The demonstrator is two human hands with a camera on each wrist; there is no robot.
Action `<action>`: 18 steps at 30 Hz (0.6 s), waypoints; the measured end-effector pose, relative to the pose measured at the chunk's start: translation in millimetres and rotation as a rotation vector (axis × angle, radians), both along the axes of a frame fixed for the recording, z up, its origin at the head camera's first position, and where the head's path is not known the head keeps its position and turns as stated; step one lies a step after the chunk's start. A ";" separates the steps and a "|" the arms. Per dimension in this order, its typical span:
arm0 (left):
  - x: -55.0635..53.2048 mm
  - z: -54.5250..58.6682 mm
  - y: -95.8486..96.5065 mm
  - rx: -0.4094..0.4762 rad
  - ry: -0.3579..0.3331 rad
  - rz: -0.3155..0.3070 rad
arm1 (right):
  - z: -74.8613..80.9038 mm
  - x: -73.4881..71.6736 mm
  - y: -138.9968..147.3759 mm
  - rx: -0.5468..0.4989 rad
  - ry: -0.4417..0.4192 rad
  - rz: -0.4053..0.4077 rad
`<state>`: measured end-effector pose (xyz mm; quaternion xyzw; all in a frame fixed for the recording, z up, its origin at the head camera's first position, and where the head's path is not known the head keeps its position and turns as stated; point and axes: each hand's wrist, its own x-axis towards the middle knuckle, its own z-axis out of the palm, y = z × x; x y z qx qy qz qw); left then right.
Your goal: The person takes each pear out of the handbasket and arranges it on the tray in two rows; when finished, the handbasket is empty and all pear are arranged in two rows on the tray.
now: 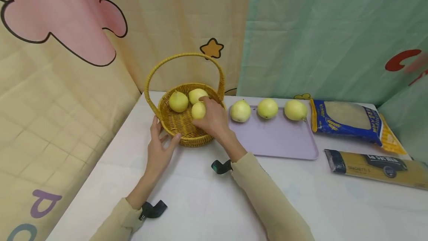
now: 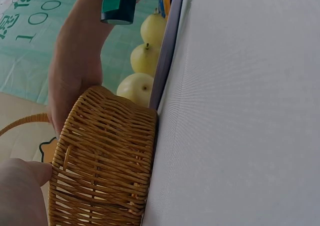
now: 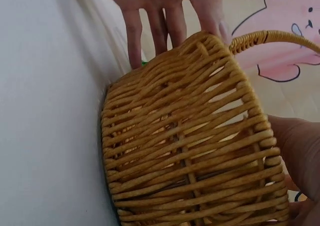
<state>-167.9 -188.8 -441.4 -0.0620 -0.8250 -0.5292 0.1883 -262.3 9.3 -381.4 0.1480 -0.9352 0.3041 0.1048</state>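
Note:
A round wicker basket (image 1: 180,124) with a tall arched handle stands at the back left of the white table. Two yellow-green pears lie inside, one at the left (image 1: 178,102) and one at the back (image 1: 198,95). My right hand (image 1: 214,119) reaches over the rim and grips a third pear (image 1: 198,110) within the basket. At the basket's left front, my left hand (image 1: 159,151) rests against the woven side, thumb near the front rim. In the right wrist view, the left hand's fingers (image 3: 158,28) lie fairly straight along the outside wall.
Right of the basket is a lilac tray (image 1: 275,142) with three pears along its back edge, including a middle one (image 1: 267,108). Farther right lie a blue-and-yellow bag (image 1: 347,120) and a spaghetti packet (image 1: 378,168). Printed curtains (image 1: 317,36) hang behind the table.

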 end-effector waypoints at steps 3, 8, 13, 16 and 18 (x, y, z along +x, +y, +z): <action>-0.4 -0.7 -0.3 -0.004 0.001 0.004 | 5.2 4.7 -0.8 -0.090 0.001 0.004; -1.0 -1.4 0.1 0.000 0.006 -0.006 | 22.0 14.7 4.1 -0.163 0.044 0.027; -1.2 -2.9 -0.2 0.001 -0.002 -0.009 | 34.5 23.9 19.0 -0.244 0.064 0.020; -1.1 -2.5 -0.7 0.004 0.000 -0.006 | 36.2 28.3 31.3 -0.269 0.062 0.006; -1.2 -1.9 -1.1 0.006 0.006 -0.007 | 36.0 31.3 40.1 -0.280 0.060 -0.004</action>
